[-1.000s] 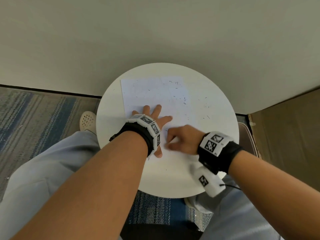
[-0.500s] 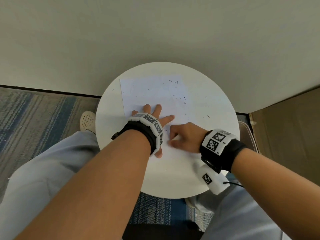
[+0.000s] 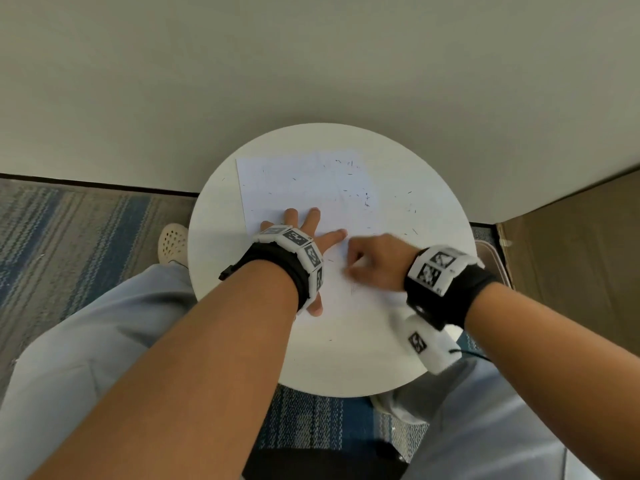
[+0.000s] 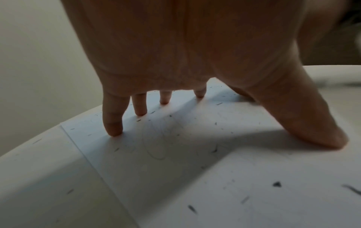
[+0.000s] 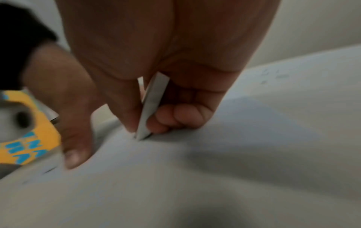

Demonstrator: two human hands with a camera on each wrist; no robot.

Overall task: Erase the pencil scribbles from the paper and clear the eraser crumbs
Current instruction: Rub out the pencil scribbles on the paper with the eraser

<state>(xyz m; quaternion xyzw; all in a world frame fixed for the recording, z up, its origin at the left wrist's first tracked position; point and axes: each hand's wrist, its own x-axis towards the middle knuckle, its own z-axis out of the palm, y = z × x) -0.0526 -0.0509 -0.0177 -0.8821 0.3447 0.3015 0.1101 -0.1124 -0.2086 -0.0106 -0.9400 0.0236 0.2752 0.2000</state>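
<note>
A white sheet of paper (image 3: 304,188) lies on a round white table (image 3: 436,216). Dark eraser crumbs (image 3: 363,199) speckle its far right part and the table beside it. My left hand (image 3: 304,230) lies flat on the paper with fingers spread, pressing it down; in the left wrist view its fingertips (image 4: 114,131) touch the sheet (image 4: 175,154). My right hand (image 3: 374,261) is curled just right of the left one. In the right wrist view it pinches a thin white eraser (image 5: 152,106) whose lower tip meets the paper (image 5: 234,154). Faint pencil lines (image 4: 156,148) show under the left palm.
The table stands against a plain wall (image 3: 311,64). Striped blue-grey carpet (image 3: 69,230) lies at the left, with a white shoe (image 3: 172,242) on it. A brown panel (image 3: 571,254) stands at the right. My knees in light trousers (image 3: 86,341) flank the table's near edge.
My right hand has shifted slightly right and back along the paper with the eraser, blurred by motion. The left hand has stayed pressed on the sheet.
</note>
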